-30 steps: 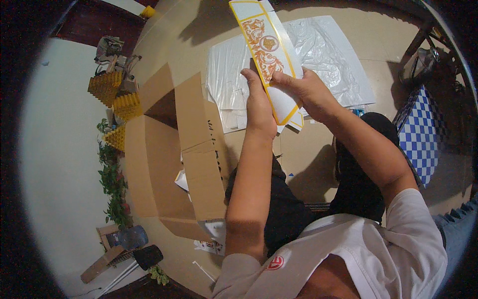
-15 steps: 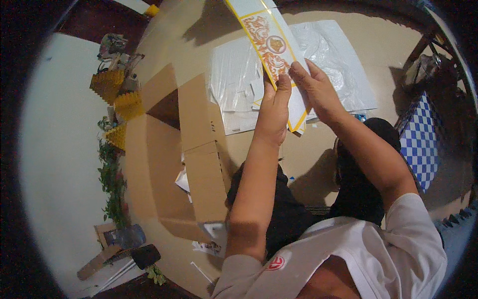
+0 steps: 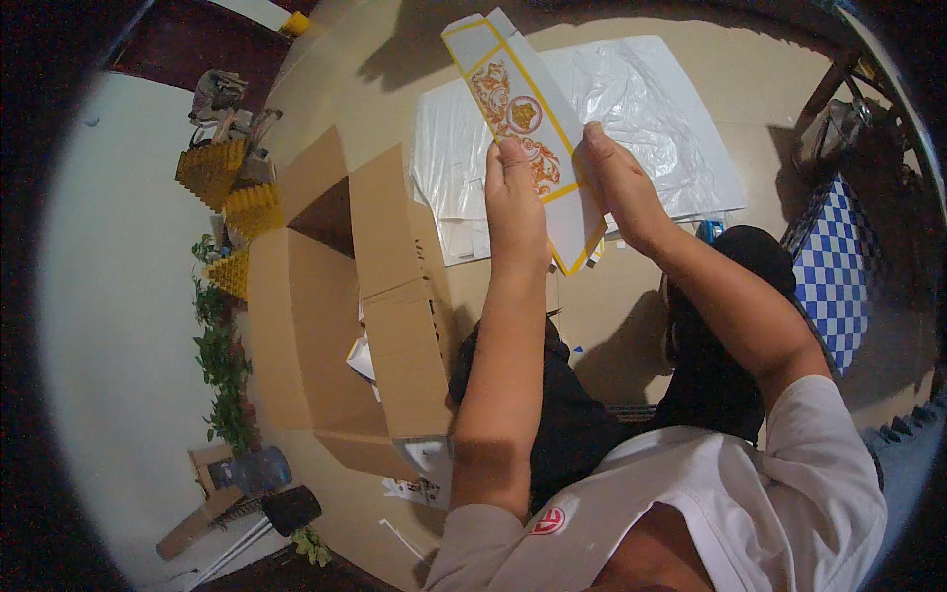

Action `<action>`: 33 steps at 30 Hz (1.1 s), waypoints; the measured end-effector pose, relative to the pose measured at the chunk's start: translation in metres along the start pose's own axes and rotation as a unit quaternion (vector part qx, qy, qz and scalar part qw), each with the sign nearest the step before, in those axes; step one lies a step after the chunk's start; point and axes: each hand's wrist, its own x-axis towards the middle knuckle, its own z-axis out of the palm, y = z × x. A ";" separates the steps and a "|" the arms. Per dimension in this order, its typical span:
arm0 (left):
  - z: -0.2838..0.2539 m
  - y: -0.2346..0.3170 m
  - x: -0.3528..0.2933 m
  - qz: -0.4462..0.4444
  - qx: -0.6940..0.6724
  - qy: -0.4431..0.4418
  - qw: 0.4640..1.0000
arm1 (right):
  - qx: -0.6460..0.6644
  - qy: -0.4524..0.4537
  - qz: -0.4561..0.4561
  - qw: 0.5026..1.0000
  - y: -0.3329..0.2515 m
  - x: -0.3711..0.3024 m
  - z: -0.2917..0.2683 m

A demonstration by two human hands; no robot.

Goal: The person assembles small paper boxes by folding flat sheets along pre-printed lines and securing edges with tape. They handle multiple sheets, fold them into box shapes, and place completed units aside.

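Between my two hands is a long white carton (image 3: 521, 116) with yellow edge lines and an orange ornamental print, tilted so its far end points up and left. My left hand (image 3: 515, 202) grips its left edge, with the thumb lying over the print. On the opposite edge, my right hand (image 3: 623, 187) presses with its thumb up; its other fingers are mostly hidden behind the carton. End flaps stick out at both the far and near ends. Behind it on the floor lie white sheets (image 3: 651, 109) under clear plastic.
A large open cardboard box (image 3: 395, 365) stands at my left with some white pieces inside. To the right is a blue-and-white checkered object (image 3: 834, 276). Along the left wall are yellow slatted pieces (image 3: 212, 168), green plants (image 3: 222, 365) and a dark pot (image 3: 261, 472).
The carton has come down and a little left, so its far end now shows. My left hand has slid left to the carton's side, and my right thumb has moved off the print.
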 end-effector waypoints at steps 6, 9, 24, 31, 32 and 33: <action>0.001 0.003 0.001 -0.004 -0.017 0.024 1.000 | 0.048 0.000 0.006 0.999 -0.009 0.002 0.000; 0.006 0.003 -0.001 0.000 -0.024 0.024 0.999 | 0.110 0.002 0.032 0.993 -0.008 0.000 0.002; 0.006 -0.013 -0.001 -0.002 0.119 0.025 0.993 | 0.220 -0.031 0.089 0.971 -0.012 -0.009 0.008; 0.003 -0.033 0.008 0.130 0.474 0.121 0.863 | -0.026 0.034 -0.034 0.998 0.004 -0.006 0.009; 0.005 -0.034 0.008 0.101 0.414 0.106 0.899 | -0.016 0.016 -0.051 0.998 0.009 -0.002 0.006; 0.009 -0.035 0.007 0.071 0.351 0.091 0.929 | -0.028 0.012 -0.055 0.998 0.012 -0.001 0.002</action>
